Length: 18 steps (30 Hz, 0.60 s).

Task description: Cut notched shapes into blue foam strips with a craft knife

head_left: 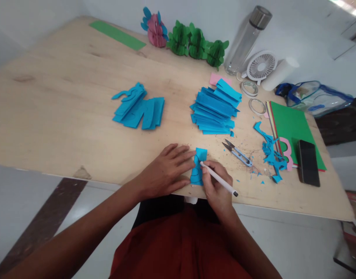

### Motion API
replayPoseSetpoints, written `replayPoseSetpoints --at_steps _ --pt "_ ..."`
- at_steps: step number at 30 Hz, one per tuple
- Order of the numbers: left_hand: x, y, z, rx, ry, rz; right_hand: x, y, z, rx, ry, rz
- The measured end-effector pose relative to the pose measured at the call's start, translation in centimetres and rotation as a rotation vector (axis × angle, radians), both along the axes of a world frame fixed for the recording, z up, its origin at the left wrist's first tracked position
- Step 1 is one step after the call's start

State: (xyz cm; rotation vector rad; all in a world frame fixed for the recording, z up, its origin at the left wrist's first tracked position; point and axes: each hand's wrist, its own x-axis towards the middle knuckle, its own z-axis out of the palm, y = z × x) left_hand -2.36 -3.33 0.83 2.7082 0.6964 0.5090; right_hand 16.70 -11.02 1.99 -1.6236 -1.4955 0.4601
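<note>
A small blue paper piece (197, 174) with dark curved lines drawn on it lies near the table's front edge. My left hand (165, 170) lies flat with fingers spread, its fingertips on the paper's left edge. In my right hand (218, 184) is a white pen (221, 180), its tip touching the paper's upper right part. Beyond the hands are a stack of blue strips (214, 108) and, farther left, a group of folded blue pieces (140, 108). Small snips (238, 153) rest to the right of the paper, blades apart.
Blue scraps (272, 153), a phone (308, 162) and green sheets (294, 128) occupy the right side. Along the wall stand green paper figures (197, 43), a pink one (157, 31), a bottle (247, 40) and a small fan (261, 66). Tape rolls (249, 89) lie nearby.
</note>
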Motion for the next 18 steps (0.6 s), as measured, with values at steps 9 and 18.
replayPoseSetpoints --at_steps 9,18 --pt "-0.06 -0.44 0.46 -0.003 0.021 0.004 0.73 0.67 0.05 0.052 -0.026 0.099" --pt "0.01 -0.43 0.4 -0.004 0.02 0.008 0.85 0.87 -0.4 0.087 -0.185 0.167"
